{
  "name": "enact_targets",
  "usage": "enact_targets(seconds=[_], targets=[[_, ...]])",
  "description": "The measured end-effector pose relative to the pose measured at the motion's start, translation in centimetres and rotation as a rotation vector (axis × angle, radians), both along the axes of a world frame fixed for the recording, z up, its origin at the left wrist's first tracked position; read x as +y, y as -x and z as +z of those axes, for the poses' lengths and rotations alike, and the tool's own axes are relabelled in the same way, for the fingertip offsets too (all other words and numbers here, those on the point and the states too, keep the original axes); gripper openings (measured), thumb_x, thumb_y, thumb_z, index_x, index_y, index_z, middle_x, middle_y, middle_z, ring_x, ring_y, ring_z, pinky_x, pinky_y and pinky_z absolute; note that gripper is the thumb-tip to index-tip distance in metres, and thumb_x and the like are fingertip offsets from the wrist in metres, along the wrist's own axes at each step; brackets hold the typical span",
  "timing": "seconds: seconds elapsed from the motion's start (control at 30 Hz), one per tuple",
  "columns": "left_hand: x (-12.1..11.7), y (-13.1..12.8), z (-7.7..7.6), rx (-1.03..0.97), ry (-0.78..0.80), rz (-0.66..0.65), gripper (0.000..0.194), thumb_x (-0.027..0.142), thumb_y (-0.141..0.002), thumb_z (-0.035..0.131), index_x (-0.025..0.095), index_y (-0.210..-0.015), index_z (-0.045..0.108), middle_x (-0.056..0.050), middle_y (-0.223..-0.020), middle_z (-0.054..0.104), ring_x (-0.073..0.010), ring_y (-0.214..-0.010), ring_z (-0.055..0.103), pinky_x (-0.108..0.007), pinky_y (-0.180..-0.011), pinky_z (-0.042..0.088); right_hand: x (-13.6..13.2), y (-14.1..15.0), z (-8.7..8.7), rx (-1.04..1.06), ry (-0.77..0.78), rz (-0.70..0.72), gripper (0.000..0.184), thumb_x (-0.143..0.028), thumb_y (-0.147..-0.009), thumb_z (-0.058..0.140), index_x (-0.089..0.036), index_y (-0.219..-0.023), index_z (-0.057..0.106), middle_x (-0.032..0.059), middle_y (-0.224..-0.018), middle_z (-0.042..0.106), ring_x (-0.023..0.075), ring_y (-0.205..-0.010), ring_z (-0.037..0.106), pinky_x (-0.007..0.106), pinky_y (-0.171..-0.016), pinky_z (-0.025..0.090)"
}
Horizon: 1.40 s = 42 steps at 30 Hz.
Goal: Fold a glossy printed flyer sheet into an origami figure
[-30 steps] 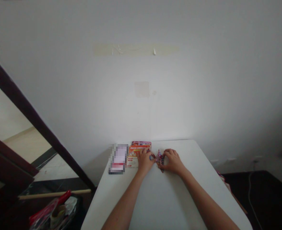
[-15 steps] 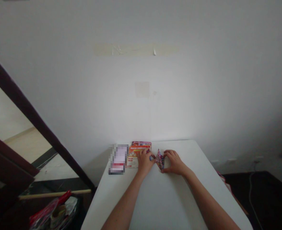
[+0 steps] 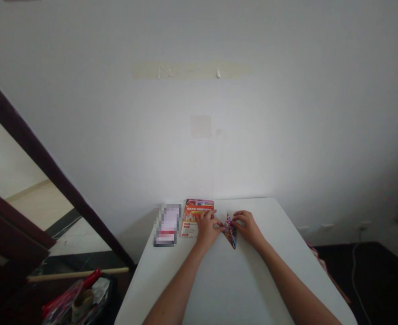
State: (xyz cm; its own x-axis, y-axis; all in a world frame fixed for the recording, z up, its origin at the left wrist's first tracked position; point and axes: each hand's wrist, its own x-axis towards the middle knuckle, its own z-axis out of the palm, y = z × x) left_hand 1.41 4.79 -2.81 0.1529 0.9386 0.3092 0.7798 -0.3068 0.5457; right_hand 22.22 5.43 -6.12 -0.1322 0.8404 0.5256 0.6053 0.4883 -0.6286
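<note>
Pinching on both sides: we have the left hand (image 3: 209, 230) with thumb and index seemingly closed on the left edge of a folded paper (image 3: 232, 234), its other fingers spread over the leaflets (image 3: 189, 229). We have the right hand (image 3: 249, 229) pinching the right edge, toward the far end.

Changed since half a second ago: the right thumb is off the near end, so we now see that tip bare, and the piece sits slightly nearer and to the right. For the work, we read this as a regrip, with the folded shape guided from its middle and far part.

Long axis runs far to near, tilted a little, the near end farther right. Both ends taper; we call the sharp near tip the pointing end, aimed near and slightly right.

Location: far part of the white table (image 3: 229, 289), between the hands, just right of the leaflets. The pixelated panel (image 3: 168, 224) is farther left. We can't tell whether the paper touches the tabletop.
</note>
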Motion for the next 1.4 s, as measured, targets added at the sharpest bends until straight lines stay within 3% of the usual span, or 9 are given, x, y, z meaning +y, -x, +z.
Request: enact_targets(seconds=[0.33, 0.57, 0.8, 1.13, 1.4], targets=[[-0.23, -0.06, 0.69, 0.015, 0.039, -0.002, 0.008, 0.031, -0.07, 0.082, 0.029, -0.077, 0.079, -0.003, -0.138, 0.06, -0.0321, -0.133, 0.042, -0.061, -0.114, 0.023, -0.15, -0.02, 0.32, 0.04, 0.016, 0.014, 0.01, -0.035, -0.08, 0.069, -0.025, -0.08, 0.074, 0.0068, -0.103, 0.069, 0.0249, -0.106, 0.059, 0.043, -0.099, 0.043], [-0.28, -0.12, 0.26, 0.04, 0.046, -0.032, 0.008, 0.034, -0.07, 0.083, 0.032, -0.076, 0.079, 0.0, -0.142, 0.056, -0.0325, -0.135, 0.037, -0.065, -0.115, 0.014, 0.02, 0.12, 0.7, 0.082, 0.038, 0.002, 0.019, -0.038, -0.078, 0.07, -0.028, -0.093, 0.076, 0.0058, -0.105, 0.069, 0.0247, -0.106, 0.06, 0.043, -0.101, 0.042], [-0.28, -0.12, -0.1, 0.052, 0.033, -0.044, 0.008, 0.036, -0.069, 0.083, 0.032, -0.074, 0.078, 0.003, -0.143, 0.055, -0.0314, -0.135, 0.036, -0.061, -0.115, 0.016, 0.08, 0.55, 0.65, 0.107, 0.035, -0.019, 0.018, -0.041, -0.077, 0.068, -0.027, -0.085, 0.075, 0.0055, -0.105, 0.07, 0.0245, -0.105, 0.06, 0.043, -0.1, 0.043], [-0.66, -0.22, 0.51, 0.031, 0.05, -0.046, 0.009, 0.034, -0.069, 0.083, 0.032, -0.076, 0.079, 0.001, -0.143, 0.055, -0.032, -0.135, 0.036, -0.063, -0.116, 0.014, -0.04, 0.63, 0.81, 0.112, 0.053, -0.052, 0.028, -0.051, -0.084, 0.061, -0.025, -0.084, 0.074, 0.0063, -0.1, 0.072, 0.0249, -0.104, 0.06, 0.042, -0.099, 0.043], [-0.53, 0.18, 0.76, 0.01, 0.021, 0.052, 0.007, 0.034, -0.074, 0.08, 0.035, -0.082, 0.079, -0.001, -0.137, 0.061, -0.033, -0.134, 0.041, -0.07, -0.112, 0.009, 0.15, 0.5, 0.13, -0.035, 0.035, -0.033, 0.014, -0.035, -0.082, 0.065, -0.026, -0.08, 0.075, 0.0056, -0.101, 0.071, 0.0242, -0.104, 0.06, 0.041, -0.098, 0.043]])
